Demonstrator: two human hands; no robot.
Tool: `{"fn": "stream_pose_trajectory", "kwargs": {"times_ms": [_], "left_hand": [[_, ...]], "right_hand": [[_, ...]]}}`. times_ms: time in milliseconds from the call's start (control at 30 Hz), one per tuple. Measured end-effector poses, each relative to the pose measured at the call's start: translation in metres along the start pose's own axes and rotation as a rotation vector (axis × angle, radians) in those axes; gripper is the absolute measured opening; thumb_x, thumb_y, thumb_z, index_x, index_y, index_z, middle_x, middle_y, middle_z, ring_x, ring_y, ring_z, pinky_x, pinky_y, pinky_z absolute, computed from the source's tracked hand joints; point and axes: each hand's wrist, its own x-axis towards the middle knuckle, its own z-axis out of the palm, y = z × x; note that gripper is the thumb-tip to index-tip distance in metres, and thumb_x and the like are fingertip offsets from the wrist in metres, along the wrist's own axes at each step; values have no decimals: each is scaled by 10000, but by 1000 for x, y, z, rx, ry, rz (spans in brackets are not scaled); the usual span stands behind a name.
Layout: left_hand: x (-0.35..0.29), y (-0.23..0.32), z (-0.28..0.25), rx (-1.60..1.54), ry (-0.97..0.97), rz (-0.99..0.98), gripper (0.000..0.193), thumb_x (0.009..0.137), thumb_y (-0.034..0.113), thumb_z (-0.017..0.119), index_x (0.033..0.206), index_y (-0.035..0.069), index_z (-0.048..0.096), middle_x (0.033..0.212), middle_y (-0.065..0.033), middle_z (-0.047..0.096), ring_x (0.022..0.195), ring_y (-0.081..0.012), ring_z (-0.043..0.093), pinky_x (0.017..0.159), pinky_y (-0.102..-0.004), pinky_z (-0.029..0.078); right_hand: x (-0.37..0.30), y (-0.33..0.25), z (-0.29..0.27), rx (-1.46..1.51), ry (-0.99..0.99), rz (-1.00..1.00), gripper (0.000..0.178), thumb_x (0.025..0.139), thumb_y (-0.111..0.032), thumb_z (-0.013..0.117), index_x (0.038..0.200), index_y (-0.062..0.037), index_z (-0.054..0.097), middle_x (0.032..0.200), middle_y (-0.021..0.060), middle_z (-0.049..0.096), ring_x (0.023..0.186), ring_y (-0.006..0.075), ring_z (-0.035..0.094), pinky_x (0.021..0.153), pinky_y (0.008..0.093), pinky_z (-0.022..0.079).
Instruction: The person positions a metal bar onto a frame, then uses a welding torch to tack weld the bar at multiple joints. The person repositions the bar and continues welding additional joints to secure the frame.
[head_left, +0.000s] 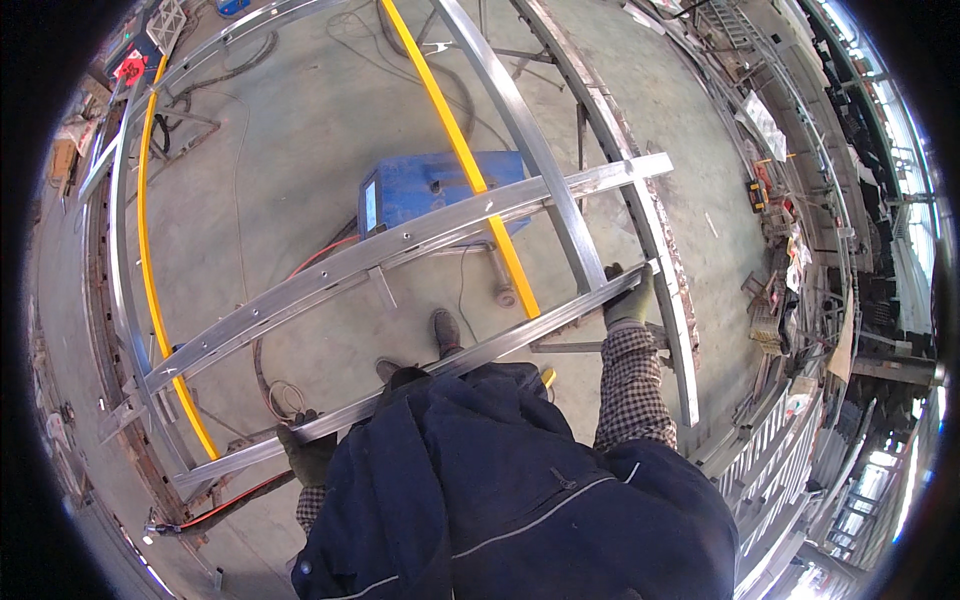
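Observation:
A long silver metal bar (480, 347) crosses in front of my body, rising from lower left to right. My left hand (310, 455), in a dark glove, is closed around it near its left part. Close to its right end, my gloved right hand (630, 300) grips the same bar. Just beyond lies another metal bar with small holes (330, 272), roughly parallel to mine. Two yellow strips (435, 90) and long silver side rails (510, 110) run away from me across the frame. My palms are hidden by gloves and bar.
A blue box-shaped machine (410, 190) stands on the floor beneath the frame. Cables and an orange hose (235, 503) lie around the left side. A rusty support beam (600, 110) runs along the right. Stacked metal parts (765, 450) and clutter line the right wall.

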Motion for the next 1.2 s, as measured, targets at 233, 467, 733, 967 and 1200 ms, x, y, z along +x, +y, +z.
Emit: {"fn": "stream_pose_trajectory", "kwargs": {"times_ms": [233,467,733,967,1200], "left_hand": [[4,-4,-4,-17,44,62,566,978,554,787,1287,120,595,1202,-106,672,1152,-298,668,1046,-569,583],[4,-3,-2,-37,24,30,550,940,544,834,1237,140,608,1140,-83,676,1110,-279,681,1016,-537,607],[-13,-5,21,-18,-12,78,554,939,549,832,1179,95,623,1092,-85,689,1068,-271,687,996,-509,608],[-26,-5,32,27,-3,84,623,937,582,820,1206,52,634,1132,-108,700,1106,-282,685,1024,-513,592],[-18,-6,25,-27,31,76,646,932,579,826,1234,49,612,1153,-129,685,1106,-299,675,1034,-516,589]], "right_hand": [[-39,-42,59,-1025,261,-1051,598,1003,-214,772,1475,82,554,1485,239,624,1398,337,593,1181,419,458],[-116,6,180,-1244,-694,-1213,283,933,-211,805,1153,-33,785,1121,179,779,1104,370,731,1006,451,572],[-117,41,236,-1362,-722,-1247,173,915,-239,803,920,-66,803,1016,122,766,994,349,721,907,474,576],[-104,35,234,-1562,-880,-1047,243,973,-325,733,1048,-102,793,1183,123,735,1157,389,661,1040,520,507],[-111,35,238,-1610,-827,-1065,262,982,-334,718,1074,-99,791,1254,132,718,1190,384,650,1041,522,503]]}}
